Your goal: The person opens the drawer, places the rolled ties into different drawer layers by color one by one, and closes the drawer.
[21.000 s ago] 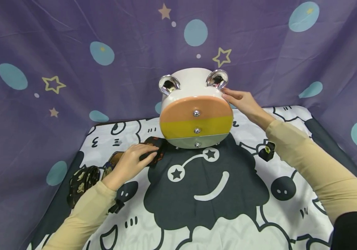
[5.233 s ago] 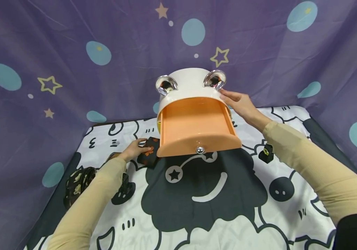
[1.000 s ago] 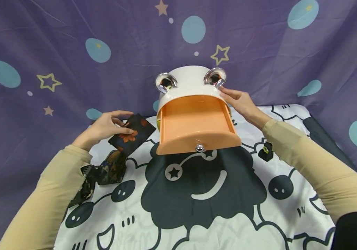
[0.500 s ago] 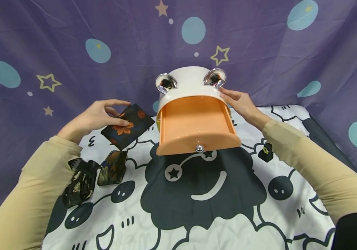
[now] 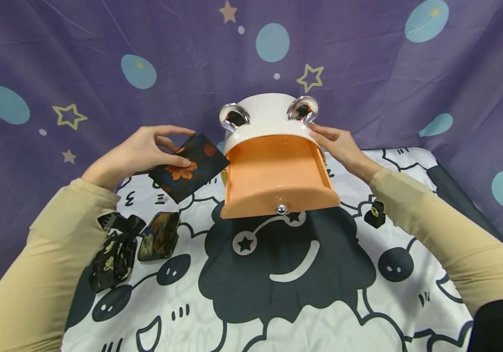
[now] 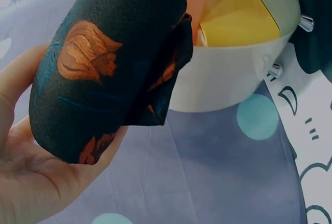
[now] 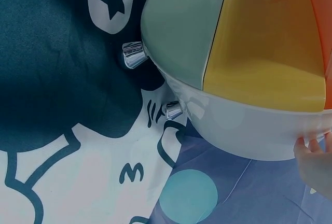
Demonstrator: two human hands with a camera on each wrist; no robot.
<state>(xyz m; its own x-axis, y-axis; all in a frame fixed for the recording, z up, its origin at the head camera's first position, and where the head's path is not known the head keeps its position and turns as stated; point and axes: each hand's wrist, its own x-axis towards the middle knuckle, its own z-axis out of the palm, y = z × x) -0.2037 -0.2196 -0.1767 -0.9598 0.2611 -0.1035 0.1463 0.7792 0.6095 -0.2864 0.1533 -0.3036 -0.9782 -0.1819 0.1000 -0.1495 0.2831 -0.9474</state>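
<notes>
My left hand pinches a small dark pouch with orange flowers, thumb on its front face and fingers behind. The pouch is tilted, its right corner just beside the open drawer's left wall. In the left wrist view, the pouch shows a rounded side and a folded flap. A white animal-shaped drawer cabinet with silver ears stands at the centre. Its orange top drawer is pulled out, with nothing inside. My right hand rests its fingertips on the cabinet's right side, below the ear; the right wrist view shows the fingers against the white wall.
Left of the cabinet lie a brown-green patterned pouch and a black pouch with gold flowers, near my left sleeve. The yellow drawer and green drawer are closed. A purple curtain hangs behind the cloth-covered table.
The orange drawer has come out since the oldest frame. My left hand has lifted the floral pouch off the table, then moved it up and right towards the drawer. The right hand stays put.
</notes>
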